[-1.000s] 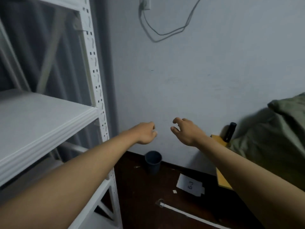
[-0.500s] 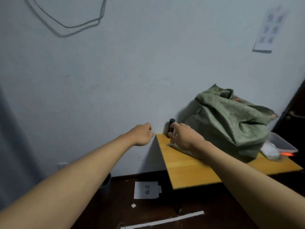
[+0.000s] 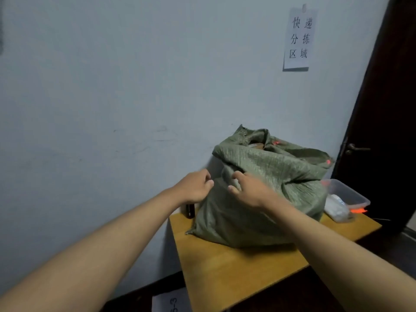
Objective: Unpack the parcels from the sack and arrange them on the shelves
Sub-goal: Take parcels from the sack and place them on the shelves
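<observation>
1. The sack point(image 3: 265, 199), green and woven, stands on the table point(image 3: 236, 271) against the wall point(image 3: 112, 86). Its mouth is open at the top; a brown parcel point(image 3: 256, 145) shows just inside the opening. Further contents are hidden by the fabric.
2. A clear tub point(image 3: 346, 194) sits on the table just beside the sack, toward the door point(image 3: 387, 109). It holds a white item point(image 3: 337, 208) and an orange item; neither can be identified.
3. A dark bottle point(image 3: 190, 210) stands at the table's rear corner, between sack and wall, partly hidden by the left wrist.
4. Left hand point(image 3: 195, 188): arm extended, grip curled, holding nothing, knuckles close to the sack's near fold. Contact with the fabric cannot be told.
5. Right hand point(image 3: 249, 190): arm extended, grip spread, fingers loosely bent in front of the sack's upper fold; nothing is pinched.
6. A paper sign point(image 3: 298, 38) hangs on the wall above the sack. A numbered sheet point(image 3: 171, 302) lies on the floor below the table.
</observation>
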